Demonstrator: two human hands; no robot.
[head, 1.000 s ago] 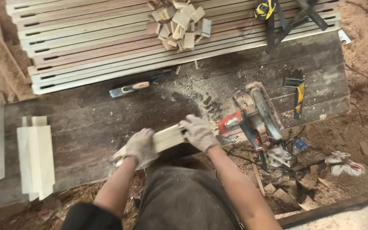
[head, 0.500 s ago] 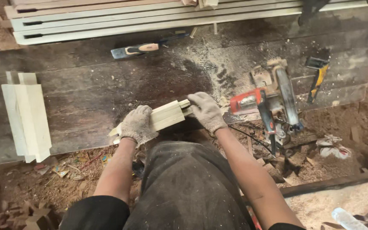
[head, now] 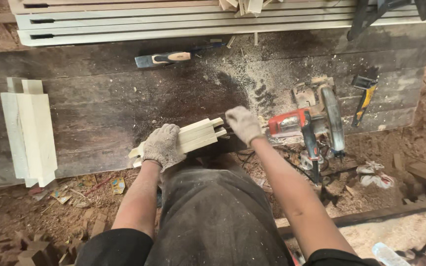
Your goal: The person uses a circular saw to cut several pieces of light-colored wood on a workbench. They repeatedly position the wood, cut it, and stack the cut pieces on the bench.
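My left hand [head: 162, 146], in a grey work glove, grips a bundle of short pale wood pieces [head: 197, 136] near its left end, on the dark plank bench [head: 99, 108]. My right hand [head: 243, 124], also gloved, hovers at the bundle's right end, fingers curled, just beside it; I cannot tell if it touches the wood. A red circular saw [head: 307, 124] lies right of that hand on the bench edge.
A stack of pale boards [head: 29, 132] lies at the bench's left. A chisel with a wooden handle [head: 166, 58] rests farther back, long pale slats [head: 198, 22] behind it. A yellow-handled tool [head: 364, 96] sits far right. Sawdust and offcuts cover the ground.
My view has shifted down and closer. My right hand has slipped off the wood bundle's right end toward the saw. My left hand keeps its hold.
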